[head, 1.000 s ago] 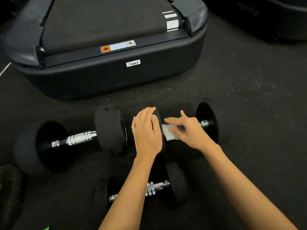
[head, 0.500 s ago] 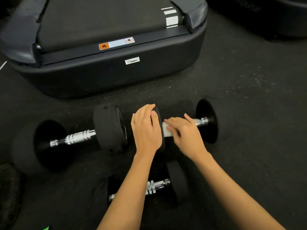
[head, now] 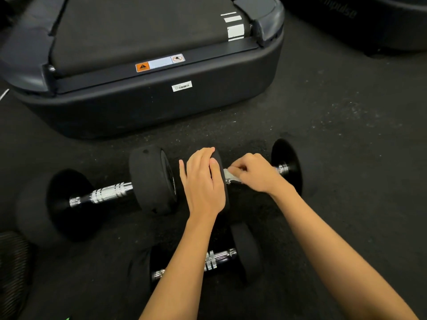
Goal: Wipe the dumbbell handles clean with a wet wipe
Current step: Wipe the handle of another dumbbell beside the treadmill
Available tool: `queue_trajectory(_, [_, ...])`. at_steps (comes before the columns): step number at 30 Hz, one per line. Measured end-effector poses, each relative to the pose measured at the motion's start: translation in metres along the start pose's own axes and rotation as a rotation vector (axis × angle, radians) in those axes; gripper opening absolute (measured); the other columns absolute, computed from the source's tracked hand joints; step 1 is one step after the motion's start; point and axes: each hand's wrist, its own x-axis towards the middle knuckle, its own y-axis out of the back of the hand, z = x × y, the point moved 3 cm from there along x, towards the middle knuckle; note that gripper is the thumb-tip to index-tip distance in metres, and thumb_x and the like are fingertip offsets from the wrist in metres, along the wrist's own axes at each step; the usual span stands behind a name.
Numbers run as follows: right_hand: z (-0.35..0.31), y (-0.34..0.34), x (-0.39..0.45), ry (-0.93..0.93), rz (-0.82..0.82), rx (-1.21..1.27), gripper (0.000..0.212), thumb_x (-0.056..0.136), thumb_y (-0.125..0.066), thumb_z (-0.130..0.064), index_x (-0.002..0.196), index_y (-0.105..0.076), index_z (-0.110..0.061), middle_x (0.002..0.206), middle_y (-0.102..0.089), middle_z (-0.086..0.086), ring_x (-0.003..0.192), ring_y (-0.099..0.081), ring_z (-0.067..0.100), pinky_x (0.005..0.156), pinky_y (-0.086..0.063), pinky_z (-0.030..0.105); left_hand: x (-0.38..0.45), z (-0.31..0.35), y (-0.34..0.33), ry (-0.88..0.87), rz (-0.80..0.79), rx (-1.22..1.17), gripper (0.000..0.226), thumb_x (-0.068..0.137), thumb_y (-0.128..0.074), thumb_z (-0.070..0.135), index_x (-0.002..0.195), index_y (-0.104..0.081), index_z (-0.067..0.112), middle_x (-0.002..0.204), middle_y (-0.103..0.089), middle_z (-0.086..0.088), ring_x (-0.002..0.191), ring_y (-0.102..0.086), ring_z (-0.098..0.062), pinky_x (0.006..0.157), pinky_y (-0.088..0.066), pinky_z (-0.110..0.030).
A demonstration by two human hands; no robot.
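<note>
Three black dumbbells with chrome handles lie on the dark floor. My left hand point(head: 204, 181) rests flat over the left weight of the right dumbbell point(head: 286, 167) and holds it. My right hand point(head: 256, 173) is curled around that dumbbell's handle, pressing a white wet wipe point(head: 230, 175) onto the chrome; only a strip of wipe shows. The left dumbbell point(head: 108, 192) lies beside it with its handle bare. A smaller dumbbell point(head: 219, 259) lies nearer to me, partly hidden under my left forearm.
The rear end of a black treadmill point(head: 161, 107) stands close behind the dumbbells. Another dark machine base point(head: 381, 24) is at the top right. A ribbed dark object point(head: 11, 269) sits at the lower left edge. Speckled rubber floor point(head: 346, 135) stretches to the right.
My right hand has gone from flat fingers pinching the wipe to a closed grip around the handle, covering most of the wipe. My left hand has stayed on the weight.
</note>
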Motion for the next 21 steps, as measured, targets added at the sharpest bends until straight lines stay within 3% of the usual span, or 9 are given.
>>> queue_trajectory(1, [0.001,-0.004,-0.003,0.052,0.062,-0.038,0.036,0.095,-0.055,-0.019,0.061,-0.064,-0.028,0.062,-0.066,-0.002,0.062,-0.061,0.016,0.088,-0.048,0.037,0.001,0.000,0.000,0.004,0.001,-0.002,0.042,0.101,-0.027,0.031,0.128,-0.058,0.023,0.132,-0.057,0.011,0.129,-0.045,-0.003,0.122,-0.009,-0.043])
queue_trajectory(3, [0.001,-0.014,-0.014,0.152,0.182,-0.162,0.021,0.093,-0.057,-0.015,0.093,-0.077,-0.021,0.089,-0.076,-0.001,0.084,-0.069,0.014,0.116,-0.025,0.031,0.001,0.000,0.000,0.006,0.001,-0.002,0.042,0.101,-0.028,0.031,0.128,-0.058,0.023,0.132,-0.057,0.011,0.129,-0.044,-0.002,0.122,-0.010,-0.043])
queue_trajectory(5, [0.001,-0.021,-0.030,0.221,0.287,-0.208,0.031,0.090,-0.062,-0.009,0.117,-0.071,-0.019,0.112,-0.073,-0.005,0.107,-0.065,0.007,0.117,-0.009,0.024,0.002,0.000,0.000,0.003,0.000,-0.002,0.041,0.101,-0.028,0.030,0.128,-0.058,0.024,0.132,-0.057,0.011,0.129,-0.044,-0.002,0.122,-0.010,-0.043])
queue_trajectory(8, [0.004,-0.036,-0.055,0.314,0.425,-0.201,0.047,0.081,-0.066,0.007,0.121,-0.069,-0.018,0.127,-0.066,-0.005,0.125,-0.055,0.010,0.113,-0.021,0.024,0.003,0.000,0.000,0.002,0.000,-0.006,0.039,0.101,-0.030,0.028,0.127,-0.058,0.024,0.130,-0.057,0.012,0.128,-0.045,-0.002,0.122,-0.010,-0.044])
queue_trajectory(11, [0.014,-0.048,-0.070,0.344,0.534,-0.271,0.048,0.075,-0.066,0.014,0.110,-0.074,-0.019,0.133,-0.063,-0.006,0.130,-0.050,0.011,0.098,-0.032,0.028,0.005,0.001,-0.001,0.007,-0.009,-0.011,0.038,0.101,-0.030,0.028,0.127,-0.058,0.025,0.130,-0.057,0.013,0.127,-0.044,-0.001,0.122,-0.009,-0.044])
queue_trajectory(15, [0.014,-0.046,-0.065,0.290,0.640,-0.270,0.035,0.087,-0.070,-0.006,0.120,-0.070,-0.018,0.131,-0.063,-0.007,0.126,-0.055,0.010,0.112,-0.025,0.032,0.006,0.002,0.000,0.018,-0.011,-0.017,0.038,0.101,-0.030,0.028,0.126,-0.059,0.024,0.129,-0.058,0.013,0.127,-0.045,-0.001,0.122,-0.008,-0.044])
queue_trajectory(18, [0.001,-0.038,-0.042,0.236,0.520,-0.329,0.033,0.095,-0.048,-0.022,0.119,-0.069,-0.013,0.117,-0.071,-0.001,0.114,-0.063,0.015,0.119,-0.017,0.039,0.006,0.002,0.000,0.020,-0.015,-0.024,0.040,0.101,-0.028,0.030,0.125,-0.059,0.024,0.128,-0.058,0.013,0.126,-0.046,-0.001,0.122,-0.008,-0.043])
queue_trajectory(21, [-0.005,-0.031,-0.031,0.203,0.351,-0.419,0.030,0.095,-0.048,-0.017,0.118,-0.066,-0.014,0.103,-0.070,0.000,0.103,-0.065,0.018,0.120,-0.008,0.043,0.008,0.003,0.000,0.032,-0.031,-0.025,0.042,0.100,-0.027,0.031,0.125,-0.060,0.023,0.128,-0.059,0.012,0.126,-0.046,-0.001,0.122,-0.008,-0.043])
